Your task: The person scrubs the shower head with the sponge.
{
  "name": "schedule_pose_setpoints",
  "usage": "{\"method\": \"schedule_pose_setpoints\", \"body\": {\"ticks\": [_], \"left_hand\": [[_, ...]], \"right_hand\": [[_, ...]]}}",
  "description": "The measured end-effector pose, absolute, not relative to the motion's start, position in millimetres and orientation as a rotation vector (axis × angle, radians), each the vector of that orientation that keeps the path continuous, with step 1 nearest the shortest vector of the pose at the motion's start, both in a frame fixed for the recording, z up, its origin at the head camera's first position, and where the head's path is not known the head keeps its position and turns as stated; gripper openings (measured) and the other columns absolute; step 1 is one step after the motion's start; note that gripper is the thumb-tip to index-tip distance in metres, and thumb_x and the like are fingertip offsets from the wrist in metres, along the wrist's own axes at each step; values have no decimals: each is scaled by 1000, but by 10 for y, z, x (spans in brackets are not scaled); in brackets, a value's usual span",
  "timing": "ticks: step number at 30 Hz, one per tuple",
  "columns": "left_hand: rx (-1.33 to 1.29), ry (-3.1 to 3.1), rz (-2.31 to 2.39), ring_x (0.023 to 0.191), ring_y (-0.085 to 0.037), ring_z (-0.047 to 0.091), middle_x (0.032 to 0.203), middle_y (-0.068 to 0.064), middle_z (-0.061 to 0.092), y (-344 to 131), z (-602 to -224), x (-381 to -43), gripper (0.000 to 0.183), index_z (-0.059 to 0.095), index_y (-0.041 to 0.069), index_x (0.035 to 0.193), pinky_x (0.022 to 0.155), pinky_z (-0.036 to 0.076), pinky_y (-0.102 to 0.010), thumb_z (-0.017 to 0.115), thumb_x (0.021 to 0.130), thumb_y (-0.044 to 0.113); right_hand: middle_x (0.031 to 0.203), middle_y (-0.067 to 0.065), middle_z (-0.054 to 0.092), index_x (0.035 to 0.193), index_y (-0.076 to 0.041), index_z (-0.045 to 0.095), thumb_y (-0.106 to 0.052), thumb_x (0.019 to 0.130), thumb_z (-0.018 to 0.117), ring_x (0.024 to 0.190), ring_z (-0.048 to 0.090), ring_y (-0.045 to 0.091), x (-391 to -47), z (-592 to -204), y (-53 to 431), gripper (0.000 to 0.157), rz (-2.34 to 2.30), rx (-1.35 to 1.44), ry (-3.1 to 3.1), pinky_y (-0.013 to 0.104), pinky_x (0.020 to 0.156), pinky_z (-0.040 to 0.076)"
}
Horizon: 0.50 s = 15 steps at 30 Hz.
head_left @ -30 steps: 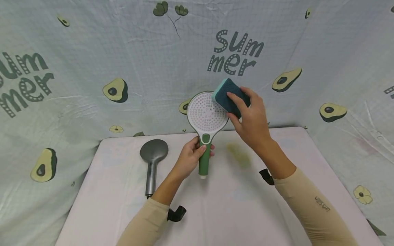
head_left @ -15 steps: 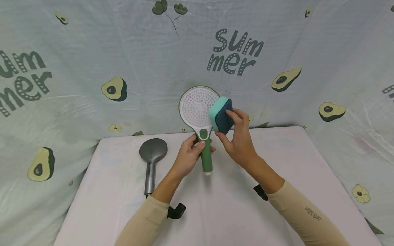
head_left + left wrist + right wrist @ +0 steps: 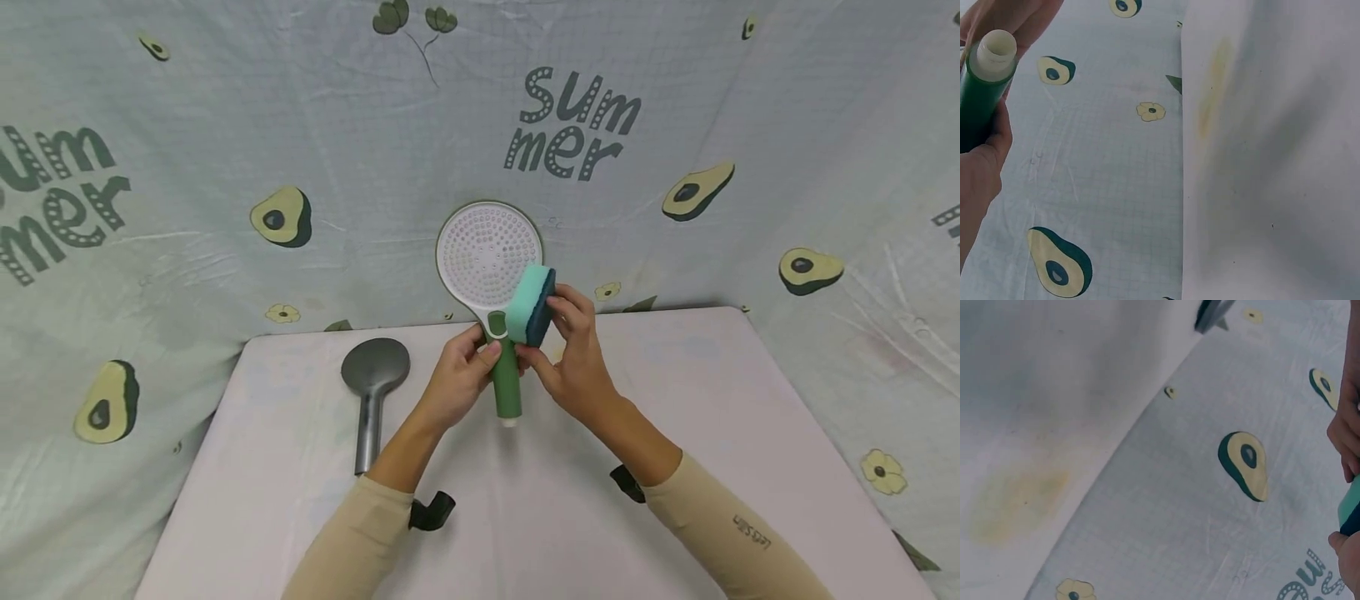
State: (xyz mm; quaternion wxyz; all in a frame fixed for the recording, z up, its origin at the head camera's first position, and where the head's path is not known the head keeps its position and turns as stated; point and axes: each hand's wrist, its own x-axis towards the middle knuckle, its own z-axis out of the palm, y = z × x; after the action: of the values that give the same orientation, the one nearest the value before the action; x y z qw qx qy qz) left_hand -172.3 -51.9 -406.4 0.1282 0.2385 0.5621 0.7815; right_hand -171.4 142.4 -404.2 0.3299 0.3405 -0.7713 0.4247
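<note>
My left hand [image 3: 459, 379] grips the green handle of a shower head [image 3: 487, 254], which stands upright with its white, dotted spray face toward me. In the left wrist view the handle's pale threaded end [image 3: 997, 49] points at the camera. My right hand [image 3: 581, 367] pinches a two-layer sponge [image 3: 528, 304], light turquoise on one side and dark blue on the other. The turquoise side lies at the lower right of the spray face, by the neck and the green button. Only the sponge's edge [image 3: 1351, 509] shows in the right wrist view.
A dark grey shower head [image 3: 375, 362] lies on the white table [image 3: 585, 517], left of my left forearm. Behind the table hangs a pale cloth [image 3: 360, 167] printed with avocados and lettering. Black camera mounts [image 3: 432, 511] stick out from both wrists.
My right hand has brought the sponge down and left, from the upper right of the spray face to the neck, turning its turquoise side leftward. The held shower head has risen and tilted slightly left.
</note>
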Motion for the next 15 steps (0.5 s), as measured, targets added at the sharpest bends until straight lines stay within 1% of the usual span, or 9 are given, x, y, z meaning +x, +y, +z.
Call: {"method": "schedule_pose_setpoints", "body": {"ticks": [4, 8, 11, 15], "left_hand": [[733, 1584, 2288, 98, -14, 72, 113, -9, 62, -504, -4040, -1690, 38, 38, -19, 140, 92, 60, -29, 41, 111, 5], [762, 1600, 2287, 96, -15, 71, 110, -6, 64, -509, -3988, -1667, 42, 38, -16, 142, 94, 59, -31, 44, 111, 11], [773, 1613, 2281, 96, -15, 71, 109, -6, 64, -527, -3954, -1663, 43, 38, -14, 144, 96, 59, -31, 45, 111, 13], [760, 1606, 2304, 95, -15, 71, 106, -6, 64, -567, -3941, -1663, 39, 39, -17, 140, 92, 60, -30, 42, 112, 9]], "right_hand": [[146, 34, 30, 141, 0, 25, 12, 78, 84, 140, 43, 42, -1717, -3955, 1426, 87, 1135, 886, -1988, 48, 115, 41], [146, 34, 32, 142, 0, 27, 14, 75, 84, 139, 45, 43, -1721, -3864, 1418, 89, 1150, 894, -1957, 48, 113, 44], [147, 34, 32, 143, 1, 28, 16, 75, 83, 139, 46, 44, -1724, -3814, 1402, 89, 1210, 906, -1932, 43, 113, 45], [149, 33, 32, 144, 3, 29, 18, 76, 81, 140, 48, 43, -1734, -3781, 1382, 88, 1296, 928, -1914, 35, 114, 45]]}}
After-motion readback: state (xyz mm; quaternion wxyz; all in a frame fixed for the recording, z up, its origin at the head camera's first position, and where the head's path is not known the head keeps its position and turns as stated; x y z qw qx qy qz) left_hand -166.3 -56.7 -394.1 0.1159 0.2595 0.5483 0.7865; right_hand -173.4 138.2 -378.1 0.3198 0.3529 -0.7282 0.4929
